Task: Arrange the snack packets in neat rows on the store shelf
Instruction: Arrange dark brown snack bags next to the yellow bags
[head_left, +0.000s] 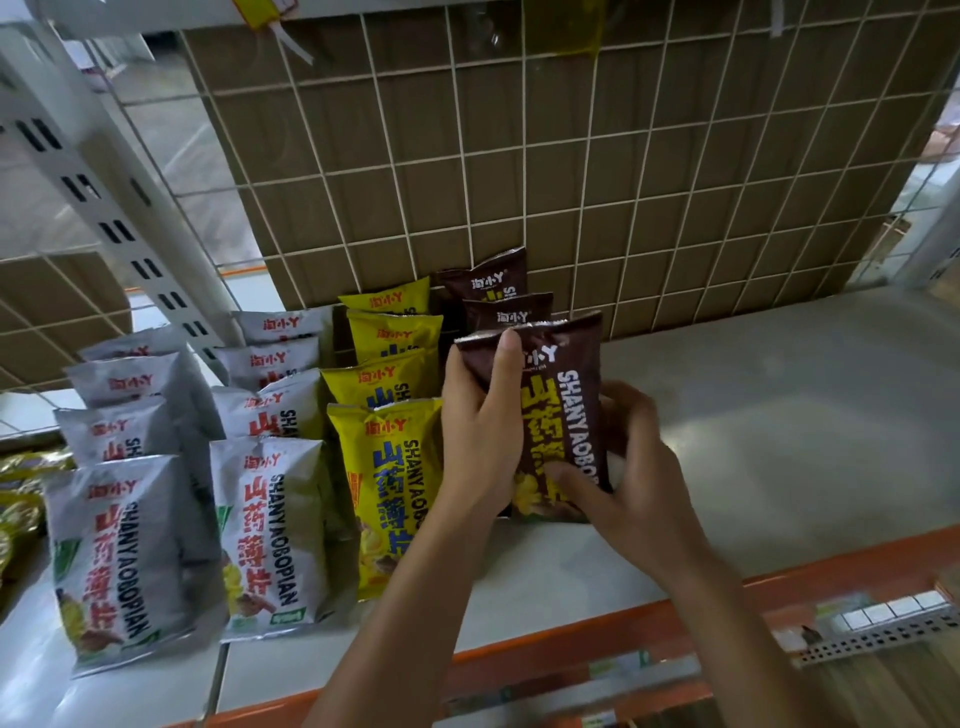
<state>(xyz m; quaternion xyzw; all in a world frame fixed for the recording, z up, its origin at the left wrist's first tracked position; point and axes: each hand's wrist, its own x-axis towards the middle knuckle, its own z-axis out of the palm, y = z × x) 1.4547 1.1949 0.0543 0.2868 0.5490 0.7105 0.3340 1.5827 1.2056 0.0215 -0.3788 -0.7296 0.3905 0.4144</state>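
1. Brown packet (566, 410) stands upright with its bottom edge at the grey shelf (779, 415), just right of the yellow row (387, 483).
2. Left hand (480, 441) grips its left edge between packet and yellow row, thumb up by the top seam.
3. Right hand (623, 467) clasps the lower side farthest from the yellow row, thumb across the front and fingers curled behind.
4. Two more brown packets (506, 312) line up behind, right of the yellow row's back end.
5. Silver rows (270, 525) stand left of the yellow row.
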